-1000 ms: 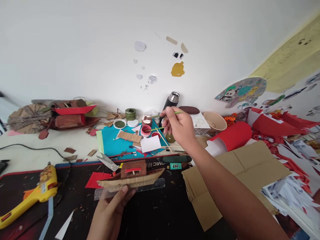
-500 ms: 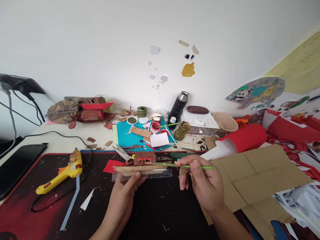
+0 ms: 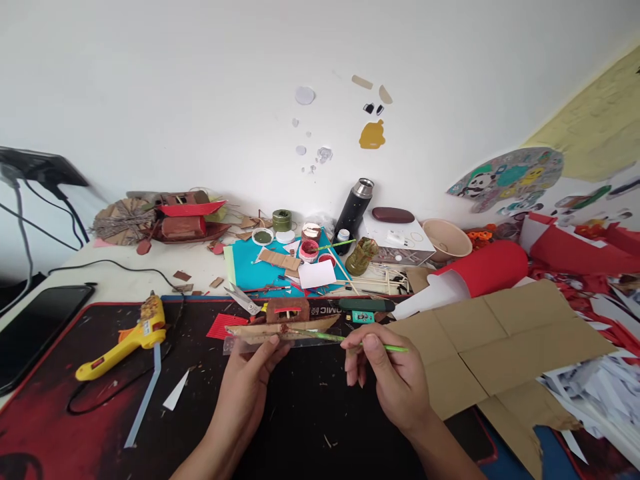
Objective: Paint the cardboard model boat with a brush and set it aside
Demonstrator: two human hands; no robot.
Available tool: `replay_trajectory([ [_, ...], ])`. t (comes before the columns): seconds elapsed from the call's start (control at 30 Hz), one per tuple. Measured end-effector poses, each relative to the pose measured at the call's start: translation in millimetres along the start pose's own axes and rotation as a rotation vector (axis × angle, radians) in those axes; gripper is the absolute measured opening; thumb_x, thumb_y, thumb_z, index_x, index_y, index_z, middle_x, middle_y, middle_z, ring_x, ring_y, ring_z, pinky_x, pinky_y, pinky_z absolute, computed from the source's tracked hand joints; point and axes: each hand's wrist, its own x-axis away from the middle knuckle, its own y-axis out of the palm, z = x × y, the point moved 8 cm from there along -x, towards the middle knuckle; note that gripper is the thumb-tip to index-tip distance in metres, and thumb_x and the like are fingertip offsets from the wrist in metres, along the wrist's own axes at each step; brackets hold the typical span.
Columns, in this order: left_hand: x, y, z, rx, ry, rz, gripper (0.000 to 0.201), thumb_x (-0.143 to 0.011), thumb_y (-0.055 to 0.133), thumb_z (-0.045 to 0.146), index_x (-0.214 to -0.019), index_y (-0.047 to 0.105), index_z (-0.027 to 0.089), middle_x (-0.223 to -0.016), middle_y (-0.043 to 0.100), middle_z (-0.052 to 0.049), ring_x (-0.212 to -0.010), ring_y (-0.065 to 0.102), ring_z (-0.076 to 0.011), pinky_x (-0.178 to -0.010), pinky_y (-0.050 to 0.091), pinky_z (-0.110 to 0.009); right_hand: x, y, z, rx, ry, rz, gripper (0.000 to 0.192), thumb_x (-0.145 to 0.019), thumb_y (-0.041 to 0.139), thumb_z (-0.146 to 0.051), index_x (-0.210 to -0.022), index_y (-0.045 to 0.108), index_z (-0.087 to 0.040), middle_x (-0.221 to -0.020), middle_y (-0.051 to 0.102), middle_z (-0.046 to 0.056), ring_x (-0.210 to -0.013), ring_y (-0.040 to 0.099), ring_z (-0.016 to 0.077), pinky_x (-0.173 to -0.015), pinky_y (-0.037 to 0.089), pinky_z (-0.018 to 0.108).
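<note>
from here the left hand (image 3: 245,383) clasps a model boat (image 3: 263,329), the right hand (image 3: 397,380) pinches a green paintbrush (image 3: 325,336); light, lengthwise strokes suit.

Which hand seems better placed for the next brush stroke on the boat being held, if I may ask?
Probably the right hand: it holds the brush, tip at the boat, which the left hand supports.

The left hand (image 3: 245,377) grips, thumb (image 3: 265,353) uppermost; the right hand (image 3: 397,380) pinches, its forearm (image 3: 447,450) slanting in from lower right.
</note>
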Motion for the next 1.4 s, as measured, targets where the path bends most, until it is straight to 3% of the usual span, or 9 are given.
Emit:
replay_trajectory([
  [0.43,0,1.6,4,0.026,-0.017,0.042,0.066,-0.052,0.114,0.041,-0.106,0.082,0.022,-0.11,0.087,-0.007,-0.102,0.081,-0.0256,-0.082,0.074,-0.033,1,-4,10,0.014,0.023,0.013,0.045,-0.115,0.068,-0.057,-0.097,0.086,-0.02,-0.067,0.076,0.004,-0.05,0.071,0.0126,-0.046,0.05,0.017],
  [0.83,1,3.2,6,0.001,-0.015,0.055,0.063,-0.05,0.115,0.042,-0.1,0.083,0.022,-0.111,0.086,-0.006,-0.103,0.081,-0.0252,-0.081,0.074,-0.031,12,-34,12,0.052,0.042,0.137,0.05,-0.113,0.068,-0.062,-0.094,0.086,-0.018,-0.066,0.075,0.005,-0.048,0.07,0.0155,-0.043,0.05,0.021],
  [1.07,1,1.7,6,-0.006,-0.011,0.04,0.063,-0.054,0.114,0.04,-0.105,0.082,0.021,-0.113,0.086,-0.005,-0.104,0.08,-0.0249,-0.084,0.073,-0.031,24,-56,20,-0.013,0.051,0.238,0.044,-0.113,0.07,-0.057,-0.095,0.086,-0.02,-0.066,0.075,0.004,-0.048,0.069,0.016,-0.041,0.047,0.022],
  [1.4,1,3.5,6,-0.024,0.004,0.034,0.06,-0.055,0.113,0.041,-0.103,0.082,0.022,-0.112,0.086,-0.005,-0.105,0.081,-0.0253,-0.083,0.073,-0.031,15,-18,13,-0.025,0.031,0.094,0.049,-0.114,0.067,-0.06,-0.095,0.085,-0.019,-0.067,0.076,0.005,-0.049,0.07,0.0156,-0.044,0.049,0.022],
])
